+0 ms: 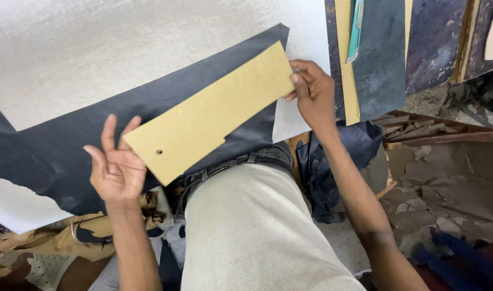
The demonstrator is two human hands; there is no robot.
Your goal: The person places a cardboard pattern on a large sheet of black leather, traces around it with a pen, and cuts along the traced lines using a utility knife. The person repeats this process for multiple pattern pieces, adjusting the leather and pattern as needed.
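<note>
Here, label by label, with places told from the board:
Board (211,116): flat, stiff, tan, long with a notch and a small hole; it lies tilted over the dark sheet (68,145).
Right hand (311,91): fingers pinch the board's far end.
Left hand (117,164): open, palm up, fingers spread; it touches the board's near end and grips nothing.
Risk: held at one end only, the board could tip or slip.
Sheet: thin, dark, soft, under the board.
Knife (356,29): teal, beyond the board's far end.

The person wore a pale cream, coarse-textured top (257,226) and a dark belt (241,161) above it near the fingers; both forearms were bare, without sleeves, rings or watch.
</note>
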